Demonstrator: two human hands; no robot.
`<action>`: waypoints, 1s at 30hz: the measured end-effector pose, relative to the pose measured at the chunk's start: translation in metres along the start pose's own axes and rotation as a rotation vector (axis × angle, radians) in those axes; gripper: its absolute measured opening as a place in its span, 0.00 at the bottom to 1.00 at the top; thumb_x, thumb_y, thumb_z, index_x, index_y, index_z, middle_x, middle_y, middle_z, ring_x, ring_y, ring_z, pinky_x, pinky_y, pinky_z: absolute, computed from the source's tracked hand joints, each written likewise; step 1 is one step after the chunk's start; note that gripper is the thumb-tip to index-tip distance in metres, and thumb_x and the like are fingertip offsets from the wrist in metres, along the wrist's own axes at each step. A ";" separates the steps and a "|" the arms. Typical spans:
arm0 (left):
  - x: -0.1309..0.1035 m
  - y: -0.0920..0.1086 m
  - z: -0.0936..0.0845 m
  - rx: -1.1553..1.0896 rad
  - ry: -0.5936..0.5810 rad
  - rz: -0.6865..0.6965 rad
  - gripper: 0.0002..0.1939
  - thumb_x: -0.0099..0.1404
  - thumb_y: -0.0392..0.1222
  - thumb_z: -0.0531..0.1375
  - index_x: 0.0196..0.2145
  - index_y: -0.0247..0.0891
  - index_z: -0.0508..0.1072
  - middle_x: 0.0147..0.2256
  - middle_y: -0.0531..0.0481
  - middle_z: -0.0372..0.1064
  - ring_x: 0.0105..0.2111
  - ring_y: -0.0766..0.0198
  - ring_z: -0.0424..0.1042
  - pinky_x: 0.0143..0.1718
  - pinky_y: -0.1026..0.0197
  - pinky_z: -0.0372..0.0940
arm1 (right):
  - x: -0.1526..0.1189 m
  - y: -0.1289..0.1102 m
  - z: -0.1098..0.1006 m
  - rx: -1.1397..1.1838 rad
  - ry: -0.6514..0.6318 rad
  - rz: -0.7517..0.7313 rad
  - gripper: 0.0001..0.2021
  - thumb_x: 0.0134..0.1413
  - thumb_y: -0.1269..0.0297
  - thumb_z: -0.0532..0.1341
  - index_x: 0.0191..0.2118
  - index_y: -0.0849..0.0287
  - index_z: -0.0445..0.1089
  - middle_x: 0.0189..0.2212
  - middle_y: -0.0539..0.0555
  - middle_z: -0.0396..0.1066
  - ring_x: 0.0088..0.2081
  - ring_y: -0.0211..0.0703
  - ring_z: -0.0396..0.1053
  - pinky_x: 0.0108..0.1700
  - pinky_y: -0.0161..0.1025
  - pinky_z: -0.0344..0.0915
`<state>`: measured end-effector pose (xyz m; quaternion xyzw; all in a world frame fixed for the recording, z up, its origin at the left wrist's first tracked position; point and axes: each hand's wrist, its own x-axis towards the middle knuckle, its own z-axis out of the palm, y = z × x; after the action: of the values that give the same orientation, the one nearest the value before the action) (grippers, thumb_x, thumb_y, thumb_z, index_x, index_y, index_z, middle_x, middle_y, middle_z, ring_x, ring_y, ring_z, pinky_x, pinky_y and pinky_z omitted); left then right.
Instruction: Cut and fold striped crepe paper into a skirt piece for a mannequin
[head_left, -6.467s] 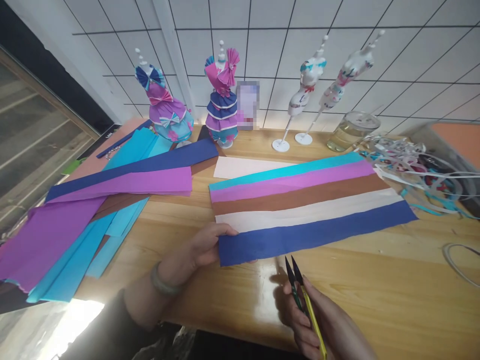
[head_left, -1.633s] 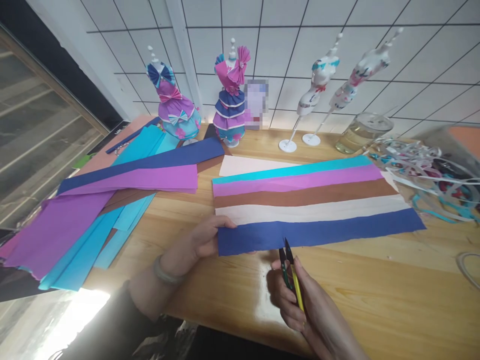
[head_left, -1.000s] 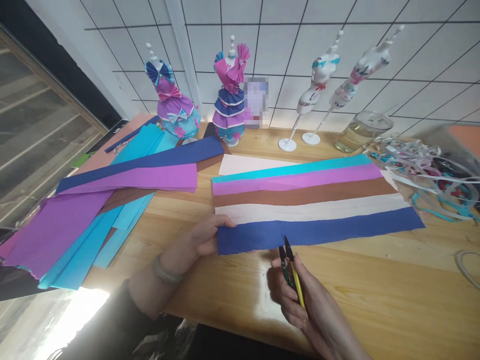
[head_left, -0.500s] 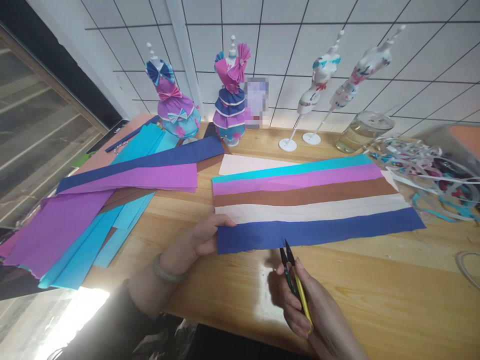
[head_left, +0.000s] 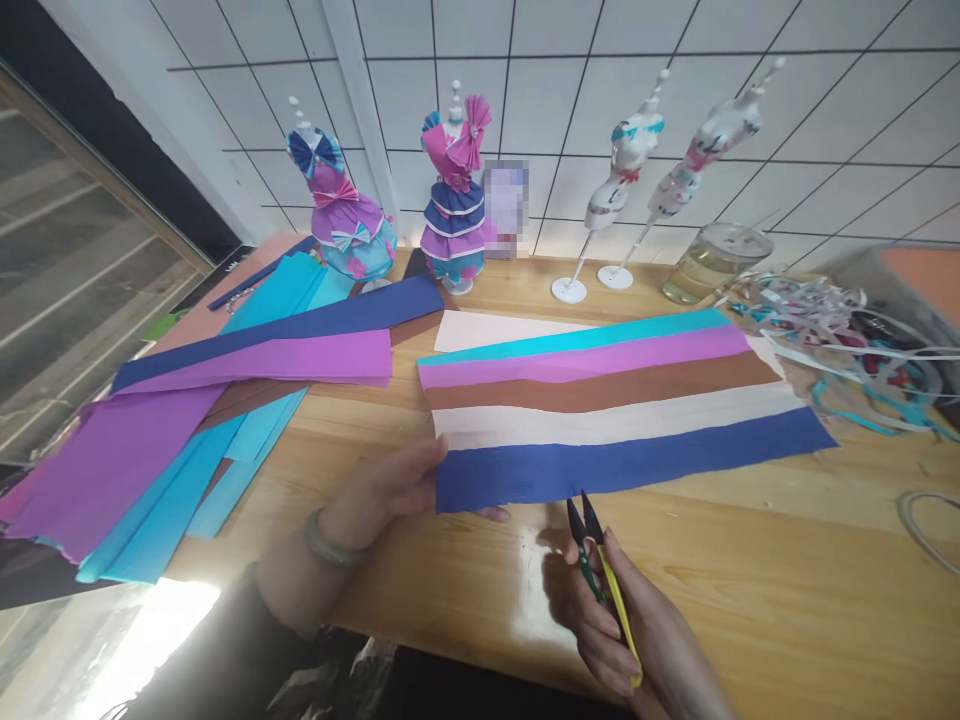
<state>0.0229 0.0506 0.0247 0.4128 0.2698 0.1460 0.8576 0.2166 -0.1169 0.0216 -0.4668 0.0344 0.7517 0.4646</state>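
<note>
Strips of thin paper or cloth lie layered in the middle of the table, turquoise, purple, brown and white, with a dark blue strip (head_left: 637,465) nearest me. At its left end my left hand (head_left: 409,480) grips the blue strip, thumb at the edge and fingers mostly hidden beneath. A pair of thread snips (head_left: 600,555) with green and yellow handles is in my right hand (head_left: 607,620). The blades stand apart, their tips at the blue strip's lower edge. A small notch or mark shows in that edge by the tips.
More blue, purple and turquoise strips (head_left: 172,450) are piled at the left. Behind stand two dressed mini mannequins (head_left: 454,215) and two bare-stand ones (head_left: 634,150). A glass jar (head_left: 712,262) and tangled ribbons (head_left: 832,330) lie at the right.
The snips have drawn slightly down and right from the blue strip. My left thumb has slid back from the strip's top to its edge. The view has shifted slightly.
</note>
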 end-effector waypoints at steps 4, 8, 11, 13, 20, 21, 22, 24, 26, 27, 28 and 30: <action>0.005 0.002 0.003 0.122 -0.454 -0.220 0.43 0.39 0.53 0.72 0.53 0.42 0.67 0.52 0.46 0.66 0.57 0.49 0.60 0.56 0.51 0.58 | -0.005 0.002 -0.007 -0.074 0.007 -0.076 0.23 0.50 0.39 0.57 0.35 0.57 0.66 0.13 0.40 0.49 0.12 0.24 0.37 0.13 0.27 0.41; 0.015 -0.018 0.014 0.325 -0.509 -0.323 0.41 0.45 0.48 0.71 0.57 0.45 0.63 0.51 0.47 0.67 0.53 0.57 0.65 0.54 0.54 0.60 | -0.009 0.005 -0.012 -0.357 0.136 -0.340 0.20 0.49 0.44 0.62 0.36 0.57 0.67 0.15 0.42 0.53 0.14 0.27 0.45 0.16 0.28 0.48; 0.020 -0.035 0.030 0.278 -0.421 -0.223 0.34 0.51 0.53 0.67 0.54 0.41 0.66 0.45 0.45 0.70 0.42 0.62 0.73 0.45 0.57 0.65 | -0.010 0.004 -0.012 -0.728 0.292 -0.631 0.15 0.47 0.50 0.65 0.36 0.55 0.70 0.25 0.51 0.68 0.27 0.39 0.64 0.29 0.35 0.62; 0.023 -0.039 0.041 0.334 -0.294 -0.147 0.24 0.57 0.55 0.62 0.46 0.36 0.72 0.36 0.45 0.73 0.35 0.64 0.73 0.41 0.59 0.66 | -0.010 0.002 -0.012 -0.926 0.336 -0.736 0.13 0.49 0.51 0.63 0.36 0.54 0.71 0.30 0.54 0.72 0.33 0.45 0.67 0.37 0.38 0.63; 0.028 -0.035 0.064 0.358 -0.005 0.029 0.21 0.51 0.44 0.68 0.41 0.34 0.71 0.36 0.44 0.73 0.36 0.64 0.71 0.39 0.62 0.65 | -0.008 -0.002 -0.014 -1.146 0.285 -0.724 0.12 0.55 0.54 0.59 0.43 0.53 0.70 0.34 0.55 0.73 0.34 0.46 0.69 0.39 0.38 0.63; 0.028 -0.036 0.065 0.365 -0.004 0.029 0.19 0.51 0.43 0.68 0.40 0.34 0.71 0.36 0.45 0.73 0.36 0.64 0.71 0.39 0.62 0.64 | -0.008 -0.001 -0.014 -1.165 0.272 -0.717 0.13 0.55 0.54 0.59 0.43 0.53 0.70 0.34 0.55 0.73 0.34 0.46 0.69 0.39 0.38 0.63; 0.029 -0.037 0.066 0.365 -0.007 0.025 0.17 0.52 0.43 0.67 0.38 0.34 0.71 0.35 0.45 0.73 0.35 0.65 0.71 0.38 0.62 0.64 | -0.007 -0.001 -0.013 -1.182 0.261 -0.711 0.13 0.56 0.54 0.59 0.44 0.53 0.70 0.35 0.55 0.74 0.33 0.46 0.69 0.39 0.38 0.63; 0.030 -0.039 0.065 0.363 -0.010 0.011 0.12 0.53 0.43 0.66 0.33 0.33 0.72 0.32 0.47 0.73 0.33 0.66 0.71 0.38 0.63 0.64 | -0.008 0.000 -0.012 -1.202 0.236 -0.703 0.12 0.56 0.55 0.59 0.44 0.53 0.70 0.36 0.55 0.74 0.35 0.46 0.70 0.39 0.38 0.64; 0.031 -0.041 0.061 0.365 -0.014 -0.014 0.11 0.52 0.43 0.66 0.30 0.33 0.73 0.30 0.48 0.73 0.31 0.67 0.71 0.37 0.63 0.64 | -0.008 0.001 -0.011 -1.198 0.205 -0.704 0.12 0.55 0.56 0.60 0.44 0.52 0.71 0.38 0.55 0.75 0.37 0.47 0.71 0.40 0.38 0.64; 0.031 -0.042 0.058 0.364 -0.026 -0.030 0.12 0.51 0.43 0.67 0.30 0.33 0.73 0.29 0.49 0.73 0.31 0.67 0.71 0.36 0.63 0.64 | -0.009 0.001 -0.011 -1.189 0.187 -0.705 0.12 0.55 0.56 0.60 0.44 0.52 0.71 0.39 0.55 0.75 0.38 0.48 0.71 0.40 0.38 0.64; 0.032 -0.043 0.055 0.356 -0.040 -0.046 0.12 0.50 0.43 0.67 0.29 0.32 0.74 0.29 0.49 0.73 0.30 0.67 0.71 0.36 0.63 0.64 | -0.009 0.001 -0.011 -1.181 0.167 -0.700 0.12 0.55 0.57 0.60 0.44 0.52 0.71 0.39 0.55 0.75 0.38 0.48 0.71 0.40 0.38 0.64; 0.031 -0.044 0.049 0.323 -0.065 -0.072 0.14 0.48 0.44 0.69 0.29 0.33 0.74 0.28 0.50 0.73 0.29 0.68 0.71 0.35 0.64 0.64 | -0.010 0.001 -0.011 -1.170 0.122 -0.676 0.12 0.55 0.57 0.60 0.44 0.53 0.72 0.37 0.55 0.75 0.36 0.48 0.71 0.39 0.38 0.64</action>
<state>0.0782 0.0073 0.0052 0.5400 0.2764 0.0564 0.7930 0.2244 -0.1296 0.0217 -0.6681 -0.4998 0.4321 0.3422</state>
